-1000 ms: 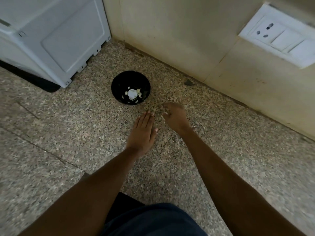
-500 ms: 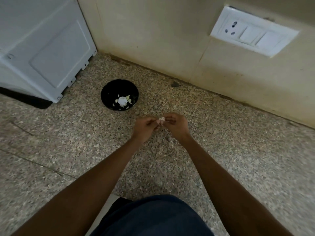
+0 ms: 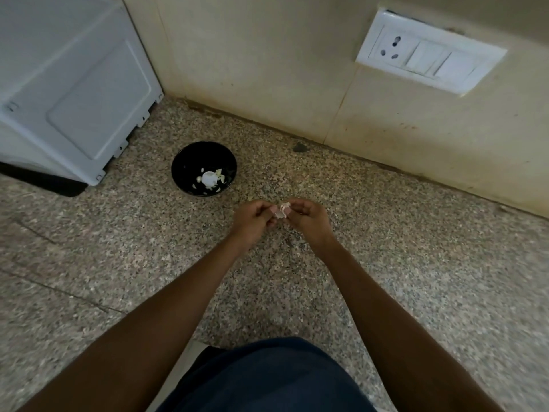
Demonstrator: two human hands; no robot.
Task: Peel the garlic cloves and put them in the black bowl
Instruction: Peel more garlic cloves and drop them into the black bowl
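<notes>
Near the black bowl, both hands pinch a garlic clove.

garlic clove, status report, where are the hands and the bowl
Both hands, left and right, pinch the garlic clove between them, skin on. Black bowl beyond left hand, white bits inside. Nothing in the way.

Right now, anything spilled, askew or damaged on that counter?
Nothing spilled. The round black bowl sits upright on the speckled stone counter, white garlic bits inside it. Both hands, left hand and right hand, pinch a pale garlic clove between them. One dark smudge marks the counter near the wall.
</notes>
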